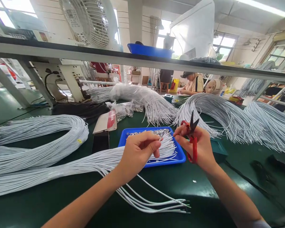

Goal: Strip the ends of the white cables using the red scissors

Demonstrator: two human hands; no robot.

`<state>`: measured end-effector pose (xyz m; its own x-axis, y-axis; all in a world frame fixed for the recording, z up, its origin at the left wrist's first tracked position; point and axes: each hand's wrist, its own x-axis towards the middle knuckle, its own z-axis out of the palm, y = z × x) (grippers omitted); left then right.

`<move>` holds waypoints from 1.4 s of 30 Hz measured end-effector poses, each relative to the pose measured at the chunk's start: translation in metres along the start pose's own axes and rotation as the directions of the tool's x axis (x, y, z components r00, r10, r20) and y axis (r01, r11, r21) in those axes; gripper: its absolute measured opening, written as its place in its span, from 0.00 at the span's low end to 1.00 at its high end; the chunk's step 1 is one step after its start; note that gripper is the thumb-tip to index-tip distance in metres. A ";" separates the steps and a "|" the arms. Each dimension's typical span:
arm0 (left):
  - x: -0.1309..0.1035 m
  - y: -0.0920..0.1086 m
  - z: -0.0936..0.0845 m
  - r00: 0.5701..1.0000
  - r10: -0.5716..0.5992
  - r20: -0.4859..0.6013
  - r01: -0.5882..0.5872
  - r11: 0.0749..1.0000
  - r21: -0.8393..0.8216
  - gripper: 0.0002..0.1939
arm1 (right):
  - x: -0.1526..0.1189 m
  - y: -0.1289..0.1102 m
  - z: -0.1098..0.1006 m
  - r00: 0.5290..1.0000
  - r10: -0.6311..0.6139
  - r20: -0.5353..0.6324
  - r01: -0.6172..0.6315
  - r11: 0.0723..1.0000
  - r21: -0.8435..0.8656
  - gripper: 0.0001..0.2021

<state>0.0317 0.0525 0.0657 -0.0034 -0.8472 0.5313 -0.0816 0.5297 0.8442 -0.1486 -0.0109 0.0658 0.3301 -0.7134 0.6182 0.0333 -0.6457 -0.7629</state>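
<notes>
My left hand (pixel 140 147) is closed in a pinch above a blue tray (pixel 180 159), with the tip of a white cable (pixel 161 138) poking out between thumb and forefinger. To its right, my right hand (pixel 201 147) grips red-handled scissors (pixel 194 148), dark blades pointing up and parted. Its thumb and forefinger come together near the left hand; anything between them is too small to make out. A thick bundle of white cables (pixel 85 164) runs from the left into the tray, over small metal parts (pixel 165 131). Several cables with bared ends (pixel 178 205) hang apart in front.
A coiled cable bundle (pixel 73 133) lies left; more bundles (pixel 211 110) spread behind and right. Beyond the tray are a cardboard piece (pixel 106 121) and a plastic bag (pixel 124 110). A shelf beam (pixel 104 54) crosses overhead. Another person (pixel 192 83) sits far behind.
</notes>
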 end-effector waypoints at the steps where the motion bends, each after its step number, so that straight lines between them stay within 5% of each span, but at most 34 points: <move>1: -0.002 0.001 0.002 0.999 -0.021 0.033 0.021 1.000 -0.008 0.05 | -0.001 -0.001 0.001 1.000 -0.016 -0.011 0.017 0.998 0.062 0.09; 10: -0.006 -0.007 0.008 0.987 -0.091 0.135 0.094 0.995 -0.016 0.07 | -0.005 -0.006 0.006 0.983 -0.029 0.183 -0.017 0.970 0.242 0.12; 25: -0.004 -0.006 0.010 0.952 -0.138 0.274 0.182 0.973 -0.142 0.14 | -0.010 -0.006 0.009 0.991 -0.040 0.127 0.008 0.970 0.241 0.12; 35: -0.001 -0.010 0.010 0.940 -0.174 0.292 0.233 0.955 -0.183 0.16 | -0.011 -0.007 0.009 0.995 -0.015 0.097 0.000 0.989 0.150 0.13; 42: -0.005 -0.012 0.013 0.984 -0.076 0.159 0.086 0.995 -0.053 0.10 | -0.010 -0.005 0.008 0.997 -0.012 0.077 0.000 0.989 0.149 0.14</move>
<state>0.0194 0.0495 0.0518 -0.1560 -0.8807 0.4473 -0.0288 0.4567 0.8892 -0.1445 0.0011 0.0621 0.4015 -0.6826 0.6106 0.1732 -0.5981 -0.7825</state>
